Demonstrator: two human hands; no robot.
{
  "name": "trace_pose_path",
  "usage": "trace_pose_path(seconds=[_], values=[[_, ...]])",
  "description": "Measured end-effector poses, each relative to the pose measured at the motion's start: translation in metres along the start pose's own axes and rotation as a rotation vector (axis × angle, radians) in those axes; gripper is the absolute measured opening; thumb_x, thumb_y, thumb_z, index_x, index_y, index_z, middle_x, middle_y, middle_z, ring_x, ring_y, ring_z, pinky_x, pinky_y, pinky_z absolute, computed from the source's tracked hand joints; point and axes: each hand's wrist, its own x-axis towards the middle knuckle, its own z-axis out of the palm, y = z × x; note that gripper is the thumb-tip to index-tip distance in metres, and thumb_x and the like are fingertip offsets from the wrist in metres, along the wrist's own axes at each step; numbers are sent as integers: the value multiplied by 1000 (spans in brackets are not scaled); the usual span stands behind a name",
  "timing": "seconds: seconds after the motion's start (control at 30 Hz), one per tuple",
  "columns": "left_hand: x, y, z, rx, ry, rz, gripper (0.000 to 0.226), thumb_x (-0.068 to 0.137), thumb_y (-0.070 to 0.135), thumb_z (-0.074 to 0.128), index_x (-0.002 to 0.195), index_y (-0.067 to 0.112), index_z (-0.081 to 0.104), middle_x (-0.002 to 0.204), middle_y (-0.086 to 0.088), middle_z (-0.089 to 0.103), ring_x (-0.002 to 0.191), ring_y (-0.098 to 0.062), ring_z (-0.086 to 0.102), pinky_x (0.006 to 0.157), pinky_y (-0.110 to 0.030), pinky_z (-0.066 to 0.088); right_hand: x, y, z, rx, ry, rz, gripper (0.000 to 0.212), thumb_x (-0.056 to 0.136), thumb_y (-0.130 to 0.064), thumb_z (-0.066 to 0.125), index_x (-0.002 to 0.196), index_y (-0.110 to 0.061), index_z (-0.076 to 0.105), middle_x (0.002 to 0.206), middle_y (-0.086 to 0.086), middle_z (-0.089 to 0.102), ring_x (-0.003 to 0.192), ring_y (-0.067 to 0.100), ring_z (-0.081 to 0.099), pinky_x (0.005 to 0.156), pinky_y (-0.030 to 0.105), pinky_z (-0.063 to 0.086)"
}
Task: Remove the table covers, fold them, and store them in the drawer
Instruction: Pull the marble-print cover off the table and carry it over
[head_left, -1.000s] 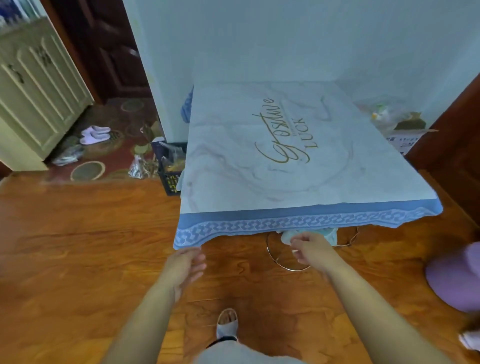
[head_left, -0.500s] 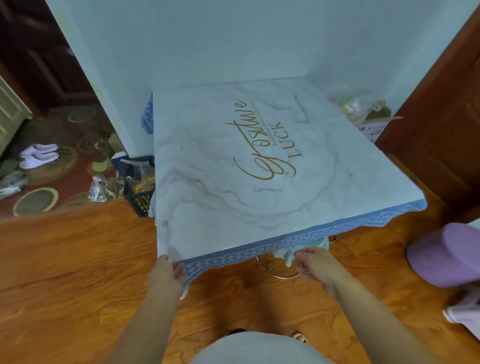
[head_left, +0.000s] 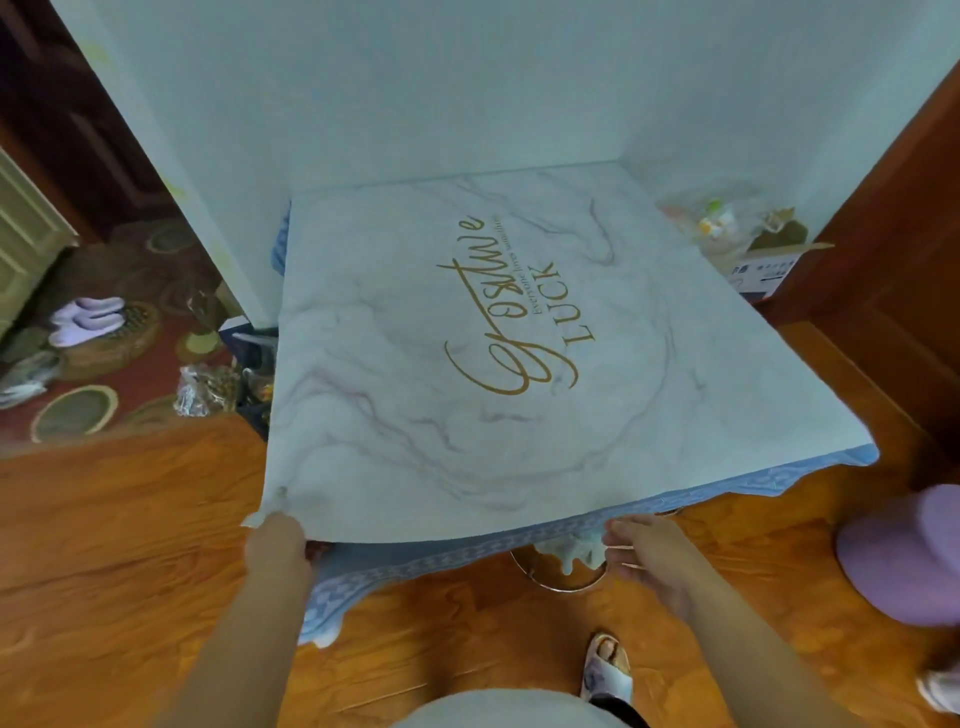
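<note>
Step one, cover removal: my left hand (head_left: 274, 545) pinches the marble cover (head_left: 467, 374) at the table's near-left corner, lifting it off the blue cover (head_left: 415, 558) beneath. Right hand (head_left: 647, 553) loosely open at near edge, holding nothing. Next: grab edge, peel back.

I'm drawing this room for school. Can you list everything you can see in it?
marble cover: 1, white with gold writing, on top of the table, near left corner lifted
blue cover: 1, blue with pale patterned border, under the marble cover, hanging off the near edge
slippers: 1 pair, pale purple, on the rug at far left
cardboard box: 1, brown and white, open, on the floor right of the table
purple stool: 1, lilac, at right edge
wooden floor: 1, orange-brown
left hand: 1, grips the marble cover's near left corner
right hand: 1, at the near edge, by the blue border
</note>
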Motion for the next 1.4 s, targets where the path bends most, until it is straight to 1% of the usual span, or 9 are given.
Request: trace_pose_path(seconds=[0.17,0.3,0.4,0.57,0.73,0.83,1.13,1.3,1.4], values=[[-84,41,110,206,123,435,56,109,43,25,146,6,48,143,-18,54,129,-39,54,105,-50,45,38,-22,-68,25,-35,-9,17,100,-6,53,107,3,65,87,14,62,70,21,56,61,29,43],[-211,21,236,265,-179,867,56,109,44,30,142,6,53,137,-18,61,128,-35,55,112,-48,42,62,-33,-135,4,10,0,16,98,-9,58,102,0,71,89,16,72,76,25,64,63,31,52],[-259,-40,305,676,-453,1006,50,111,34,31,156,12,38,159,-5,42,145,-22,39,124,-31,22,94,-39,-175,28,16,38,16,95,-7,62,100,5,70,81,17,72,73,28,62,63,31,49],[-242,-125,336,1300,-892,569,75,105,60,32,164,23,4,171,1,9,157,-21,12,126,-39,10,125,-35,-212,30,23,137,8,93,-5,62,89,-1,66,67,11,69,64,22,60,62,30,51],[-182,-151,262,1013,-257,724,52,101,33,58,149,16,47,156,-11,42,145,-30,32,122,-45,27,134,-25,-234,131,37,206,6,91,-11,67,96,-8,65,89,14,67,73,23,60,59,30,52],[-162,-157,216,866,85,500,55,96,24,64,145,7,47,146,-24,43,133,-42,38,110,-55,35,152,-25,-250,256,62,246,11,93,-5,59,104,-3,62,100,16,64,85,25,60,64,35,51],[-140,-156,197,307,-60,-40,28,100,23,64,116,1,57,98,-20,62,78,-31,60,68,-39,58,201,-67,-299,700,424,161,36,88,-36,64,116,-15,59,103,8,62,83,19,59,69,32,53],[-137,-150,189,293,-129,-66,24,100,14,64,119,0,58,100,-19,62,78,-27,62,64,-37,58,211,-89,-311,308,536,33,42,87,-32,58,120,-5,60,113,17,64,93,29,60,72,39,48],[-143,-149,193,243,-160,-33,25,103,12,57,125,0,54,114,-22,64,95,-36,68,72,-42,59,183,-132,-290,-189,538,-380,18,94,-15,52,101,0,58,99,18,63,88,37,58,73,42,44]])
